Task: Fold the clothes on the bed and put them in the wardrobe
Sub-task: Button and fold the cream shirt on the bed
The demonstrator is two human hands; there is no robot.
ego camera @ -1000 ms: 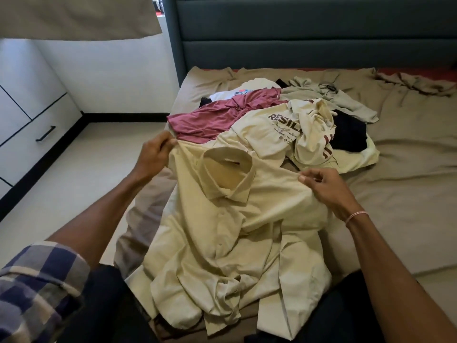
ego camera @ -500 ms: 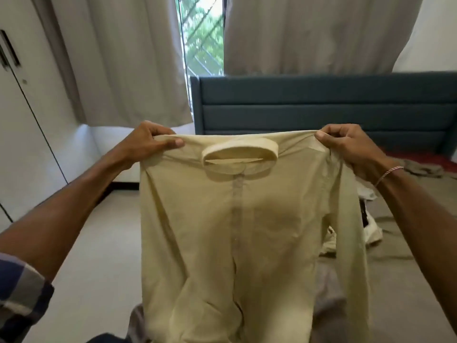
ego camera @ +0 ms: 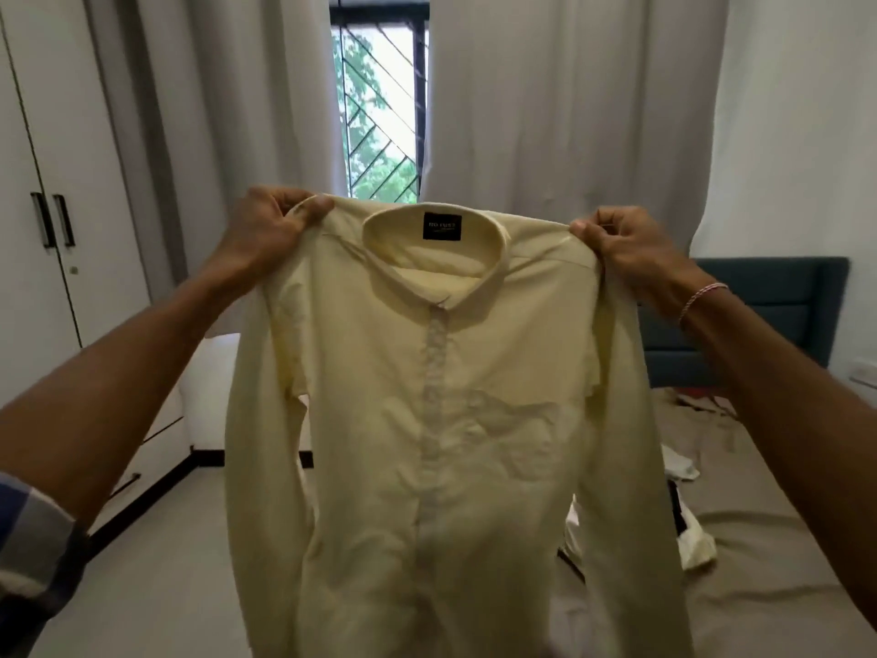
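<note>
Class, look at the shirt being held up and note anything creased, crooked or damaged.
No damage shows on the pale yellow shirt, but heavy creases sit beside its button placket, toward the right hand; the left hand bunches the shoulder it grips.

The pale yellow shirt (ego camera: pixel 441 420), stretched between my left hand (ego camera: pixel 270 230) and right hand (ego camera: pixel 626 249), hung like a screen across the middle of my view and hid whatever lay behind it. Left of it I saw bare floor (ego camera: pixel 166 586) running to the wardrobe doors (ego camera: pixel 95 206). Right of it, loose clothes (ego camera: pixel 693 548) lay just beside its hanging edge, with bare bedsheet (ego camera: pixel 759 600) beyond them up to the headboard (ego camera: pixel 769 315).
</note>
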